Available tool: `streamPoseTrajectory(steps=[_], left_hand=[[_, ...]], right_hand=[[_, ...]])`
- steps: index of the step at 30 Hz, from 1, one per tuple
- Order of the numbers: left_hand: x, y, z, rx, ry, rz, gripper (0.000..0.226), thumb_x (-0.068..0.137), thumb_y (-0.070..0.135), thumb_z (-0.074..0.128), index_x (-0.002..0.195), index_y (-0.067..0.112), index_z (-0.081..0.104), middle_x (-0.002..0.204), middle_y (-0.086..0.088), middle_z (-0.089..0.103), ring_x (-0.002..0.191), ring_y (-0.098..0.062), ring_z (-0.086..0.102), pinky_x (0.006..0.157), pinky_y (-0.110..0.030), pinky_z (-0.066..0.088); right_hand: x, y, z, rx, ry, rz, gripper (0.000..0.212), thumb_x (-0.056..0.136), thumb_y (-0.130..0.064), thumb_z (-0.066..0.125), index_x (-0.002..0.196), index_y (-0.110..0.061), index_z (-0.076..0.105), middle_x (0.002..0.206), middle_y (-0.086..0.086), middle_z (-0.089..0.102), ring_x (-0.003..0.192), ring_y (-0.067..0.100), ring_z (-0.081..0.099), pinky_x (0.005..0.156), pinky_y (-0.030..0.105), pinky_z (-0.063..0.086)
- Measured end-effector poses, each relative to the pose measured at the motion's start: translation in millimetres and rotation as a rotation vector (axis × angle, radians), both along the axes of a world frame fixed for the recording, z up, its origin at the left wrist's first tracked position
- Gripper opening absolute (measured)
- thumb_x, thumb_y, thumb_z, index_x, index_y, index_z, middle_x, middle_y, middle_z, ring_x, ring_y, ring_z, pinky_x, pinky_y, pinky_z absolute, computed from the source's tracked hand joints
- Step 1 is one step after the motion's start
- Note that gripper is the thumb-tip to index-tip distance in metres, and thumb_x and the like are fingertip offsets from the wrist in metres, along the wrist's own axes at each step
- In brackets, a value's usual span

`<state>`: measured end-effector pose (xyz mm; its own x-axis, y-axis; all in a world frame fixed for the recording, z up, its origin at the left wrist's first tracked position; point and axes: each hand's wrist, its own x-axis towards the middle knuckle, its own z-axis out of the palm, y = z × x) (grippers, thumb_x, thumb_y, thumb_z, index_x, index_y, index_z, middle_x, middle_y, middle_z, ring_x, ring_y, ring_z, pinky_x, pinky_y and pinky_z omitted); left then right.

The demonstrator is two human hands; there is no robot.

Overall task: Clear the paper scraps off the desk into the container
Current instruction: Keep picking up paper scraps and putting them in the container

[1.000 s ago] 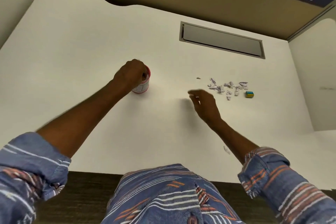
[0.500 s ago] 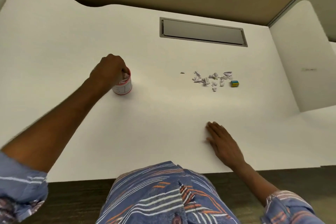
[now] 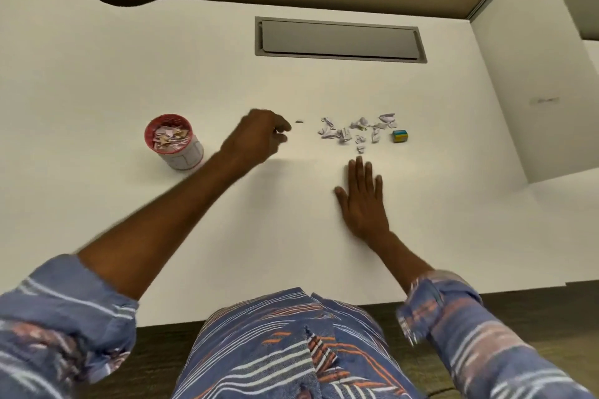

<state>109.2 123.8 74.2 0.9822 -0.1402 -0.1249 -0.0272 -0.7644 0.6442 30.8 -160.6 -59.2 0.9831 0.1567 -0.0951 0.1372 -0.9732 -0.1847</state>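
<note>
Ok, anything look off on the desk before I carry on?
Nothing spilled: the container stands upright. One oddity: a small blue-and-yellow block sits at the right end of the paper scraps, and doesn't look like paper.

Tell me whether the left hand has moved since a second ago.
Yes. The left hand has left the cup and moved right, toward the scraps.

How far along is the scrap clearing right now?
Done: the container already holds a layer of scraps. In hand: nothing visible; the left hand hovers by a lone scrap, and the right hand lies flat on the desk. Left: that scrap and the scrap pile beside the small block.
</note>
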Motion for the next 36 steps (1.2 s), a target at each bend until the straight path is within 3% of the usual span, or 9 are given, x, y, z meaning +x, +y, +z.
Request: streamPoseTrajectory(steps=[6,11,16,20,24,27,30,33,36], left_hand=[[16.3,-62.8,-62.8,0.127,0.074,-0.130,0.061,0.092,0.016,0.062,0.148,0.013,0.038,0.155,-0.011,0.032,0.142,-0.029,0.030,0.117,-0.035,0.024],[36.7,-93.4,-80.2,0.247,0.003,-0.123,0.068,0.096,0.021,0.056,0.155,0.022,0.023,0.163,-0.010,0.012,0.150,-0.036,0.009,0.120,-0.043,0.020],[56.0,-108.8,-94.4,0.404,0.018,-0.271,0.061,0.098,0.040,0.048,0.153,0.038,0.021,0.165,-0.002,-0.001,0.151,-0.034,-0.008,0.116,-0.060,0.013],[57.5,-107.2,-108.5,0.372,-0.064,-0.351,0.049,0.098,0.041,0.048,0.145,0.033,0.043,0.161,-0.003,0.023,0.150,-0.033,0.013,0.118,-0.053,0.018],[41.4,-97.3,-113.3,0.175,-0.223,-0.294,0.030,0.094,0.018,0.059,0.123,0.016,0.067,0.139,-0.008,0.056,0.133,-0.030,0.047,0.106,-0.039,0.044],[13.5,-88.8,-113.9,0.129,-0.281,-0.213,0.024,0.095,0.015,0.058,0.116,0.017,0.069,0.132,-0.003,0.060,0.127,-0.021,0.052,0.094,-0.031,0.050],[-8.9,-81.0,-114.5,0.091,-0.270,-0.155,0.024,0.095,0.016,0.056,0.115,0.018,0.068,0.127,0.002,0.060,0.125,-0.016,0.052,0.094,-0.033,0.052],[-25.4,-77.1,-109.3,0.079,-0.238,-0.118,0.029,0.097,0.030,0.052,0.122,0.021,0.064,0.126,0.007,0.058,0.125,-0.011,0.049,0.094,-0.030,0.051],[-33.6,-75.1,-104.1,0.030,-0.234,-0.093,0.041,0.092,0.041,0.061,0.128,0.022,0.060,0.134,0.005,0.052,0.129,-0.011,0.046,0.098,-0.025,0.047]], right_hand=[[84.5,-3.9,2.8,0.019,-0.002,0.051,0.070,0.105,-0.050,0.028,0.161,-0.015,0.005,0.169,0.009,0.000,0.156,0.029,0.000,0.124,0.051,0.007],[91.1,-10.0,1.6,0.119,-0.052,0.212,0.051,0.108,-0.028,0.037,0.155,-0.011,0.033,0.163,0.013,0.030,0.152,0.030,0.024,0.122,0.047,0.024],[48.0,-33.8,5.7,0.220,-0.194,0.273,0.033,0.103,-0.014,0.055,0.133,-0.003,0.061,0.145,0.013,0.056,0.139,0.029,0.048,0.114,0.041,0.041],[29.8,-57.0,22.3,0.300,-0.155,0.194,0.029,0.099,-0.022,0.062,0.124,-0.009,0.064,0.147,0.005,0.054,0.131,0.019,0.056,0.099,0.034,0.053],[59.1,-62.7,37.9,0.410,-0.103,0.127,0.041,0.098,-0.037,0.062,0.134,-0.018,0.054,0.157,-0.004,0.037,0.139,0.017,0.045,0.103,0.024,0.044],[99.3,-56.0,42.5,0.395,-0.142,0.145,0.051,0.102,-0.037,0.055,0.147,-0.017,0.044,0.163,0.003,0.029,0.148,0.021,0.032,0.114,0.024,0.032],[136.0,-48.0,33.3,0.328,-0.081,0.171,0.056,0.104,-0.038,0.047,0.153,-0.014,0.037,0.164,0.013,0.024,0.152,0.034,0.023,0.122,0.040,0.025],[149.0,-41.7,20.7,0.253,-0.029,0.212,0.060,0.105,-0.045,0.035,0.151,-0.008,0.040,0.160,0.020,0.032,0.148,0.040,0.029,0.120,0.052,0.029],[129.9,-37.2,18.7,0.274,-0.020,0.199,0.052,0.106,-0.034,0.036,0.147,-0.004,0.046,0.153,0.020,0.043,0.146,0.037,0.035,0.118,0.050,0.032]])
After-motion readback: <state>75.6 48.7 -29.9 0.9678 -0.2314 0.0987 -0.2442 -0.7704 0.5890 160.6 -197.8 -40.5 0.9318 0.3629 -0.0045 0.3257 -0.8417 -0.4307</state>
